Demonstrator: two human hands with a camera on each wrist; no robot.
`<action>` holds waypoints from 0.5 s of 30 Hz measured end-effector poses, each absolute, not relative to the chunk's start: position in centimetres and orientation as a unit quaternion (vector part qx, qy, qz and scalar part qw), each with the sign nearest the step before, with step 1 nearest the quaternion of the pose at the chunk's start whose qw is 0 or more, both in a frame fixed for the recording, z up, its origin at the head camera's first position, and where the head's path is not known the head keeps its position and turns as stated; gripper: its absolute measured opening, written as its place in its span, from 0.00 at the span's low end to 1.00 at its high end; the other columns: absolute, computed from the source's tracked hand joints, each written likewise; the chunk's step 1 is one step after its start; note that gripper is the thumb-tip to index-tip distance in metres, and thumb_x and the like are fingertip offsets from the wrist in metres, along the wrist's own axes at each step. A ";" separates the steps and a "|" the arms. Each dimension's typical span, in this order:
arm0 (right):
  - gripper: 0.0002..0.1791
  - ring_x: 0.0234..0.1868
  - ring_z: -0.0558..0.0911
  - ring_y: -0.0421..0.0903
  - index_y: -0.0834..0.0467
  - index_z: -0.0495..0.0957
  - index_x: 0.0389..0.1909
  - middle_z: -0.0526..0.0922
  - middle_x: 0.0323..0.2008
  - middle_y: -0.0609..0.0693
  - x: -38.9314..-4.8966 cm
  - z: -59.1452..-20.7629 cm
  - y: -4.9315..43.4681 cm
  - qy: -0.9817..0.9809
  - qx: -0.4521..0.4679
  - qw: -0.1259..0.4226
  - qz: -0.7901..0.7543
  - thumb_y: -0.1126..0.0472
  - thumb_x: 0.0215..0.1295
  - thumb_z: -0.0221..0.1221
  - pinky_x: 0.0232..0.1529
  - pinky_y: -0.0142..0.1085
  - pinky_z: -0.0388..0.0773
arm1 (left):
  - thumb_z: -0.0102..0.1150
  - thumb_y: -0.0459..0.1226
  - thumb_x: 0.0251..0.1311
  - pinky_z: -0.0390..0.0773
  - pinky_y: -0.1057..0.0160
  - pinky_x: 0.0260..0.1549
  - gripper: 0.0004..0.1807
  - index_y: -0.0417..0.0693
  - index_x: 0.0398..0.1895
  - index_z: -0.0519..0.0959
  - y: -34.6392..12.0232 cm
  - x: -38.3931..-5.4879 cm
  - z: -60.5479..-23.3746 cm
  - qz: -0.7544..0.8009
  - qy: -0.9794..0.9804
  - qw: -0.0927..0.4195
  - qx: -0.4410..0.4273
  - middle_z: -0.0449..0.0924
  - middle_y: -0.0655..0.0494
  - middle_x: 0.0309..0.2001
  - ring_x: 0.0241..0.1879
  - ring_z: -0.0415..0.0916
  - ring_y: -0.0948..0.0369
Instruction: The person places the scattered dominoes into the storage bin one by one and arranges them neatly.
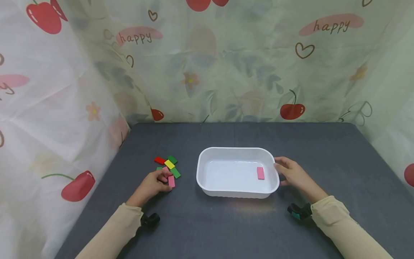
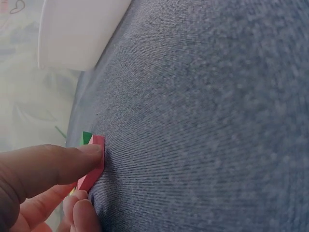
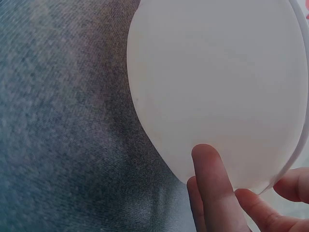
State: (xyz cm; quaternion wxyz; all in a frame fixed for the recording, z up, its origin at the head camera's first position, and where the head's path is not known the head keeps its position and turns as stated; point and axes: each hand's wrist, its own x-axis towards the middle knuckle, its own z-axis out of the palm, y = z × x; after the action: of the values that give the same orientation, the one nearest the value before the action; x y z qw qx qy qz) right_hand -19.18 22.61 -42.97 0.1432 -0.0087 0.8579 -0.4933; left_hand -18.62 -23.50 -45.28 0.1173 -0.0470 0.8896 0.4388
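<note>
My left hand [image 1: 154, 182] is at a small pile of coloured blocks on the left. It pinches a flat pink block [image 1: 171, 181] between thumb and finger; in the left wrist view the thumb lies on this pink block [image 2: 98, 166]. Around it lie a red block [image 1: 160, 160], a yellow block [image 1: 169, 164], several green blocks [image 1: 175, 172] and another pink one, partly covered by the fingers. My right hand [image 1: 292, 174] touches the right end of a white plastic basin [image 1: 237, 193], its fingertips against the outer wall and rim. Inside the basin lies one pink block [image 1: 260, 173].
A dark grey cloth [image 1: 213, 230] covers the table. Light curtains [image 1: 220, 79] printed with cherries and "happy" stand behind it and at both sides. Black wrist devices [image 1: 299, 211] sit at both sleeves.
</note>
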 end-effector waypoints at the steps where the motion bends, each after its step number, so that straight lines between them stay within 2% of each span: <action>1: 0.31 0.60 0.73 0.65 0.66 0.56 0.70 0.65 0.65 0.70 -19.2 -43.0 22.6 0.858 -0.008 0.143 -0.493 0.51 0.76 0.46 0.40 0.46 0.83 | 0.70 0.27 0.48 0.72 0.64 0.34 0.26 0.42 0.54 0.77 -23.5 -18.6 -45.3 0.439 0.890 0.117 -0.047 0.72 0.48 0.39 0.39 0.69 0.55; 15: 0.31 0.59 0.74 0.65 0.66 0.56 0.70 0.66 0.65 0.70 -19.2 -43.0 22.7 0.855 -0.014 0.144 -0.498 0.51 0.76 0.46 0.40 0.45 0.83 | 0.73 0.26 0.44 0.70 0.64 0.32 0.25 0.43 0.50 0.78 -23.3 -18.6 -45.3 0.426 0.895 0.125 -0.036 0.70 0.49 0.38 0.37 0.67 0.56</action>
State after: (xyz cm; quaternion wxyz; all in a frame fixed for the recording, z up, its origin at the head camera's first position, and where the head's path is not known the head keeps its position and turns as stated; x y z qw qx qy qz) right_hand -19.18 22.65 -42.97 0.1439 -0.0140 0.8548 -0.4984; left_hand -18.62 -23.34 -45.34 0.1252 -0.0358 0.8952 0.4262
